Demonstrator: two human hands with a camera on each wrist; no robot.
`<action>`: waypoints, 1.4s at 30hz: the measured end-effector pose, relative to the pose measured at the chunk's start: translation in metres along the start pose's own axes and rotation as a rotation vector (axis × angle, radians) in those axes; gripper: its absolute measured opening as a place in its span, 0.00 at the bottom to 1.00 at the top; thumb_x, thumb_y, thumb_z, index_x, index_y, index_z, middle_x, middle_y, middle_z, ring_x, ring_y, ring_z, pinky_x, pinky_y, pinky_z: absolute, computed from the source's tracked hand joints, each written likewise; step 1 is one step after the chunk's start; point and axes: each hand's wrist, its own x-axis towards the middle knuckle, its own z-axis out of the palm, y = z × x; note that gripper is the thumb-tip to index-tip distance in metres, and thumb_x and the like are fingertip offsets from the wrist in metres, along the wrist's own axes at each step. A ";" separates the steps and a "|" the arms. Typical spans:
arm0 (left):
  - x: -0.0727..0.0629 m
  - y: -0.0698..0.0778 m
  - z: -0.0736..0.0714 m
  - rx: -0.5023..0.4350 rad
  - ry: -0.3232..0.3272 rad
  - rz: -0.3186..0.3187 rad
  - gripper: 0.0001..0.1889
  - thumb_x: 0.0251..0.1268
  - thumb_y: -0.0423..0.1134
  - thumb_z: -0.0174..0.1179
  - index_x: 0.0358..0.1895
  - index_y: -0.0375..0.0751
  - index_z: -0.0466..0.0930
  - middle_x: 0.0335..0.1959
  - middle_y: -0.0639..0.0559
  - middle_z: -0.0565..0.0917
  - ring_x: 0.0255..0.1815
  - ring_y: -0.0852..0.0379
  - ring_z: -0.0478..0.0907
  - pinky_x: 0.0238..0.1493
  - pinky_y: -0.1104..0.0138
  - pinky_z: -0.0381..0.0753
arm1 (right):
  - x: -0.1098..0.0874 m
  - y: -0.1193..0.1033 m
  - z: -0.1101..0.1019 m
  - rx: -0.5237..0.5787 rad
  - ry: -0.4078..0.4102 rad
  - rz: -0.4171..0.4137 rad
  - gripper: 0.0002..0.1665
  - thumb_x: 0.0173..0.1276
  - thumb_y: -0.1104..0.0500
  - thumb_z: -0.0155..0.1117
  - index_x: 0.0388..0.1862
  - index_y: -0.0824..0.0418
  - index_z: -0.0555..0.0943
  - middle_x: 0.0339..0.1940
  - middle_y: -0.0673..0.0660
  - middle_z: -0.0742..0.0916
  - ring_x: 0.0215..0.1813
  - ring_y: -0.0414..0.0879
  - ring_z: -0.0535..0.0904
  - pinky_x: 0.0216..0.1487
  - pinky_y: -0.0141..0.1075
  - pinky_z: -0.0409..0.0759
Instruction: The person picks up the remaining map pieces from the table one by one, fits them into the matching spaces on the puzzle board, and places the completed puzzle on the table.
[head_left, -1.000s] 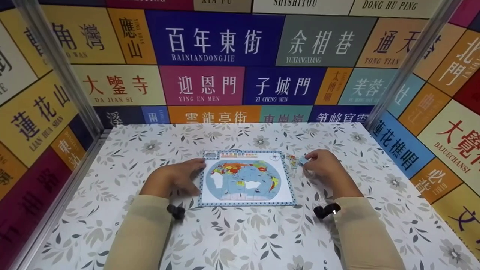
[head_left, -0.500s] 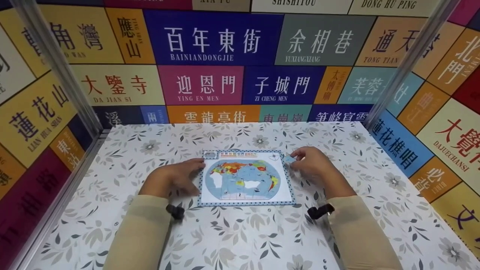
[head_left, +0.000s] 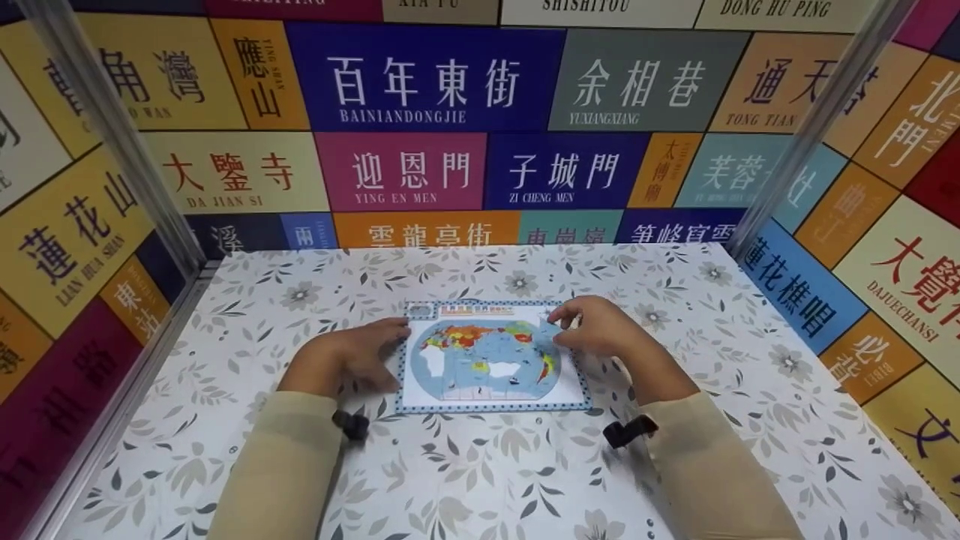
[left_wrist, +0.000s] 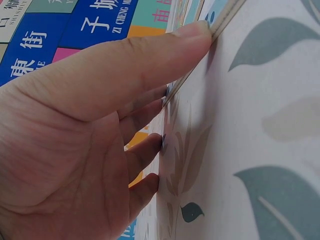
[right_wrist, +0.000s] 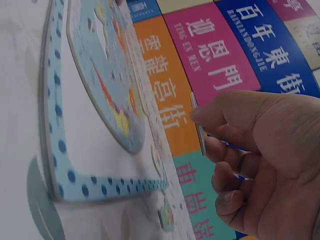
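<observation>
A world map jigsaw puzzle [head_left: 495,409] with a blue dotted border lies flat on the table. Two white gaps show in its map, one at the left and one right of centre. At the board's left edge is my left hand [head_left: 349,352]; in the left wrist view its thumb [left_wrist: 195,37] touches the edge and the fingers are spread. My right hand [head_left: 604,326] pinches a thin puzzle piece [right_wrist: 198,125] between thumb and finger, held over the board's upper right part. The right wrist view shows this piece edge-on.
Another loose puzzle piece [right_wrist: 166,215] lies on the table just off the board's right side, hidden by my right hand in the head view. A white tablecloth [head_left: 480,480] with leaf print covers the table. Colourful panels with Chinese lettering [head_left: 427,79] stand around it.
My right hand has carried the puzzle piece leftward, from the table right of the board to over its upper right part. My left hand stays at the left edge.
</observation>
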 end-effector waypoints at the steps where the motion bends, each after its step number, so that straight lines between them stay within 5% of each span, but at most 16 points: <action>1: 0.000 0.000 0.000 0.004 -0.001 0.004 0.59 0.46 0.39 0.86 0.83 0.71 0.62 0.90 0.70 0.47 0.93 0.46 0.36 0.90 0.39 0.39 | -0.001 -0.004 0.002 -0.010 -0.011 -0.015 0.18 0.67 0.54 0.76 0.56 0.48 0.89 0.50 0.53 0.87 0.45 0.49 0.79 0.40 0.39 0.80; 14: -0.008 0.007 -0.001 0.010 0.008 -0.064 0.58 0.48 0.41 0.85 0.82 0.77 0.62 0.90 0.71 0.47 0.93 0.45 0.36 0.89 0.36 0.42 | -0.008 -0.050 0.015 -0.063 -0.106 -0.134 0.18 0.64 0.54 0.78 0.53 0.45 0.92 0.51 0.52 0.88 0.50 0.50 0.79 0.52 0.44 0.81; 19: -0.007 0.006 0.000 -0.021 0.014 -0.086 0.60 0.44 0.41 0.86 0.82 0.80 0.62 0.90 0.70 0.48 0.93 0.44 0.37 0.89 0.35 0.42 | -0.003 -0.061 0.020 -0.101 -0.138 -0.149 0.18 0.63 0.52 0.79 0.54 0.46 0.92 0.46 0.49 0.89 0.49 0.48 0.80 0.49 0.43 0.81; 24: -0.003 0.000 0.001 0.000 0.015 -0.019 0.59 0.45 0.40 0.86 0.83 0.73 0.62 0.90 0.71 0.47 0.93 0.46 0.36 0.90 0.38 0.40 | 0.000 -0.072 0.024 -0.099 -0.158 -0.167 0.19 0.64 0.52 0.79 0.55 0.47 0.92 0.45 0.48 0.88 0.47 0.48 0.80 0.46 0.42 0.81; 35: -0.001 -0.001 0.001 0.060 0.010 0.008 0.59 0.47 0.44 0.85 0.84 0.72 0.61 0.90 0.72 0.46 0.93 0.48 0.36 0.90 0.39 0.39 | 0.008 -0.062 0.035 -0.081 -0.191 -0.190 0.18 0.64 0.55 0.80 0.54 0.48 0.92 0.52 0.54 0.89 0.48 0.47 0.82 0.48 0.43 0.85; 42: -0.001 -0.001 0.001 0.033 0.007 -0.008 0.59 0.47 0.42 0.85 0.84 0.71 0.61 0.90 0.72 0.45 0.93 0.48 0.35 0.90 0.39 0.38 | 0.011 -0.052 0.044 -0.005 -0.247 -0.136 0.17 0.63 0.53 0.82 0.52 0.47 0.91 0.52 0.54 0.86 0.49 0.48 0.83 0.36 0.45 0.92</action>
